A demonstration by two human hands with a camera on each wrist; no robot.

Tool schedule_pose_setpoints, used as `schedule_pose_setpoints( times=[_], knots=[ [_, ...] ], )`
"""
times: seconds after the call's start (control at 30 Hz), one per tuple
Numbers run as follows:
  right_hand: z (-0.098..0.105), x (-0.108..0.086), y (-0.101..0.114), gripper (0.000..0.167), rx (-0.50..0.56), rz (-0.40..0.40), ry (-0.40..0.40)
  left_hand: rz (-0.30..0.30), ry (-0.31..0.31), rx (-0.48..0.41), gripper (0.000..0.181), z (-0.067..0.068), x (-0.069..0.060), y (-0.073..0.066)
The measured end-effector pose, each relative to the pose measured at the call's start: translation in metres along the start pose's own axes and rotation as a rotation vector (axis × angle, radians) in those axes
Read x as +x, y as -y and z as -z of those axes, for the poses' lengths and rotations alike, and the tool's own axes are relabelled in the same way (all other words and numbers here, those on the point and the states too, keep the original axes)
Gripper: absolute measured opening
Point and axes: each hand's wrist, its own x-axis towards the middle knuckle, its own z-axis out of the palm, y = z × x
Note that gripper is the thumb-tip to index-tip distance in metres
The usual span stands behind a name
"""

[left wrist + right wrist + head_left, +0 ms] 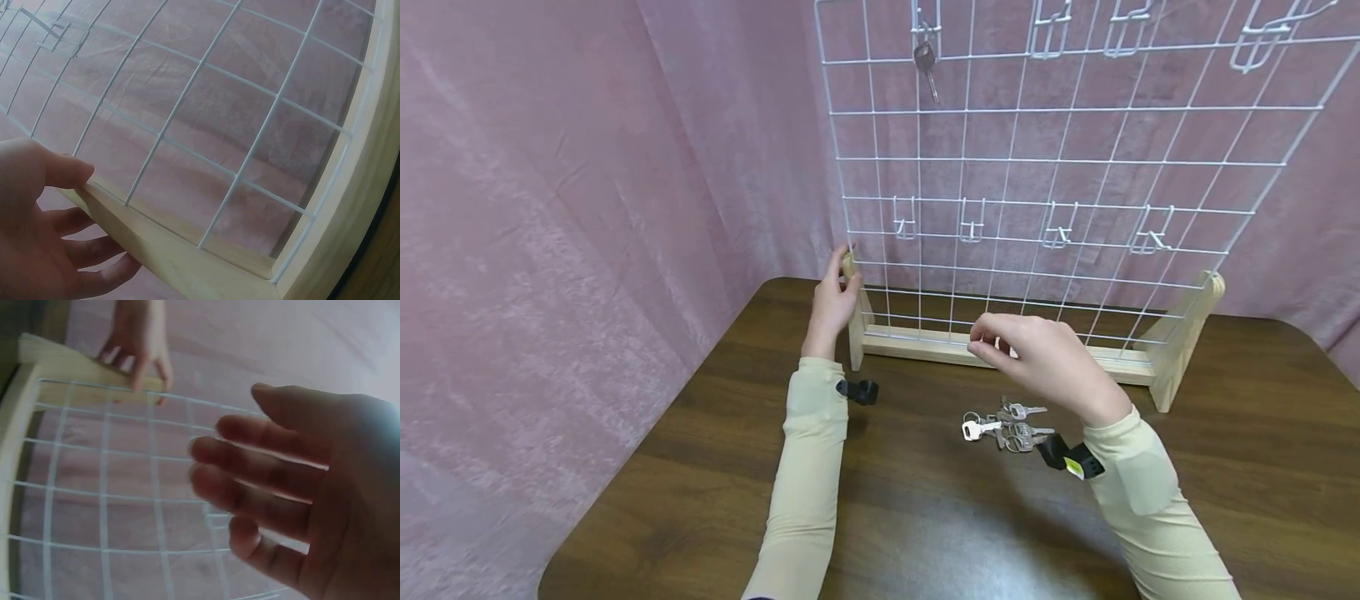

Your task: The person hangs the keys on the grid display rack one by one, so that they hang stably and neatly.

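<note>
- Steadying the white wire grid (1063,160) well seems to call for an even, firm hold low on its frame, so the panel does not rock; the free hand is best kept clear of the wires
- The left hand (833,307) grips the pale wooden upright (856,337), thumb on one side, fingers on the other
- The right hand (1045,354) is loosely curled, thumb apart from the fingers, holding nothing
- Several metal keys (1018,433) lie piled on the brown table (700,500), below the right hand
- A single key (926,62) hangs well above the left hand, to its right
</note>
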Motion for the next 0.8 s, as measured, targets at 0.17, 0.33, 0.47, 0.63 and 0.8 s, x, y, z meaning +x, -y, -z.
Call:
schedule_pose_setpoints(
  times=[0.17, 0.33, 0.47, 0.63, 0.8],
  knots=[
    [-0.008, -0.006, -0.005, 0.007, -0.025, -0.054, 0.111, 0.007, 0.007, -0.004, 0.051, -0.001, 0.0, -0.001],
    [-0.017, -0.009, -0.009, 0.006, -0.03, -0.001, 0.152, 0.014, 0.001, 0.008, 0.051, -0.002, 0.0, -0.001],
    [-0.023, -0.012, -0.012, 0.009, -0.033, 0.023, 0.196, 0.001, 0.009, 0.02, 0.051, -0.003, 0.001, -0.001],
    [-0.029, -0.014, -0.015, 0.01, -0.02, 0.02, 0.241, -0.003, -0.001, 0.041, 0.05, -0.003, 0.001, 0.002],
    [-0.032, -0.012, -0.02, 0.011, -0.007, 0.018, 0.27, -0.008, -0.004, 0.061, 0.05, -0.001, 0.002, 0.004]
  ],
)
